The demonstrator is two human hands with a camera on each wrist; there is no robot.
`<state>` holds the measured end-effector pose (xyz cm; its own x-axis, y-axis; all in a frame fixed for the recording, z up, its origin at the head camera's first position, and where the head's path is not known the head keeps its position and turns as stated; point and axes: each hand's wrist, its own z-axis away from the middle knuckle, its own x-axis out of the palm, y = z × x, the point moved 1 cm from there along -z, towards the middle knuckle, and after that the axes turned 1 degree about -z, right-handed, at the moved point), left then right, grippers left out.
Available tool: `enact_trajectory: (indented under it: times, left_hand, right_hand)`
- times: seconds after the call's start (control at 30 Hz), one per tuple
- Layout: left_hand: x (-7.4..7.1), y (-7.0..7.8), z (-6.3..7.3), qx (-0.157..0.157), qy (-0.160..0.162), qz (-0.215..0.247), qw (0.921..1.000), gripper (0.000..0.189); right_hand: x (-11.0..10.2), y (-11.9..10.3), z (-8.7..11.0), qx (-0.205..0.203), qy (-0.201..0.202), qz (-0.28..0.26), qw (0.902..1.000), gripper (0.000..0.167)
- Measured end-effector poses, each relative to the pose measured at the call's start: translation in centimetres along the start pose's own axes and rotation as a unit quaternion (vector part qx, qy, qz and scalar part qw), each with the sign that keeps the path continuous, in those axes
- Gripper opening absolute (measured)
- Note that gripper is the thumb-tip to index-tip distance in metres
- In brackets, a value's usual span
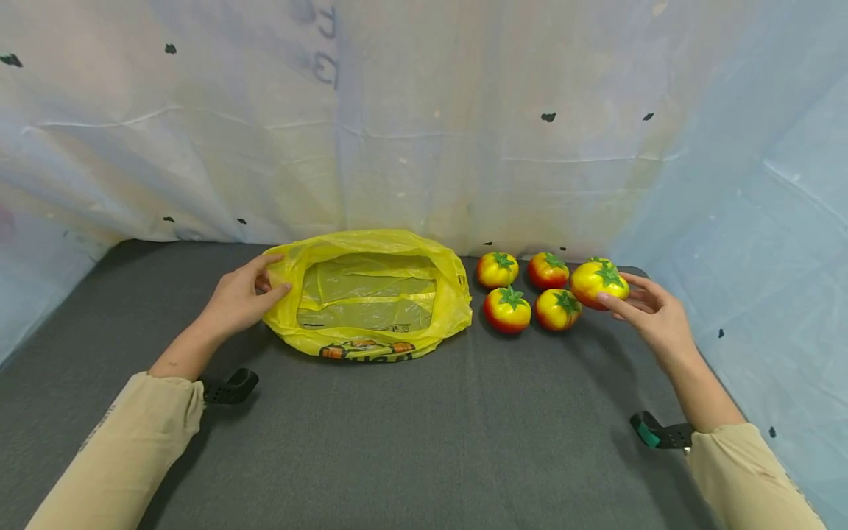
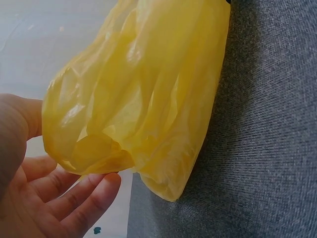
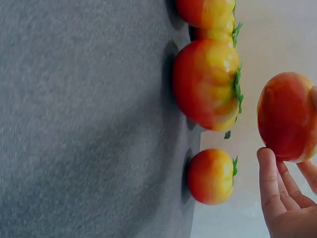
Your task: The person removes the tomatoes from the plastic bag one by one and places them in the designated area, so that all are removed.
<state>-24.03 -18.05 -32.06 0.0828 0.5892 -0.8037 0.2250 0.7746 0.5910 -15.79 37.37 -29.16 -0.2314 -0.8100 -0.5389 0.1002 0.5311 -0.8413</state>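
A yellow plastic bag (image 1: 457,302) stands with its mouth spread wide, its inside visible from above. My left hand (image 1: 232,298) holds the bag's left rim between thumb and fingers; the left wrist view shows the thumb and fingertips around the folded plastic. Over on the right, my right hand (image 1: 659,324) grips a red-and-yellow tomato (image 1: 592,287) with a green leafy top. In the right wrist view this tomato (image 3: 287,119) is raised off the table, fingers beneath it. Several similar tomatoes (image 1: 506,313) sit between the bag and my right hand.
One more tomato (image 1: 601,260) stands behind the held one, mostly hidden in the head view. The dark grey table (image 1: 424,442) meets a pale sheet wall (image 1: 424,147) at the back. A bluish sheet (image 1: 782,294) closes off the right side.
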Motion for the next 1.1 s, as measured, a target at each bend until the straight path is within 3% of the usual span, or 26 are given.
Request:
enact_trajectory:
  times: [0.2, 0.4, 0.67, 0.8, 1.1]
  left_hand:
    - [0.1, 0.1, 0.1, 0.001, 0.001, 0.0, 1.0, 0.061]
    - [0.1, 0.1, 0.2, 0.005, 0.005, -0.002, 1.0, 0.06]
    - [0.3, 0.0, 0.2, 0.001, 0.006, -0.004, 1.0, 0.061]
    - [0.4, -0.1, 0.2, -0.002, 0.004, -0.003, 1.0, 0.062]
    - [0.4, 0.0, 0.3, -0.007, -0.001, -0.003, 1.0, 0.062]
  right_hand:
    - [-0.4, 2.3, -0.9, 0.024, 0.03, 0.013, 0.9992, 0.07]
    - [-0.8, 3.3, -1.1, 0.039, 0.027, 0.029, 0.9985, 0.078]
    - [-1.6, 11.8, -5.4, 0.057, 0.063, 0.058, 0.9947, 0.086]
    - [-1.5, 12.0, -5.3, 0.072, 0.048, 0.055, 0.9947, 0.088]
    - [-0.6, 9.2, -3.5, 0.114, 0.01, 0.075, 0.9906, 0.103]
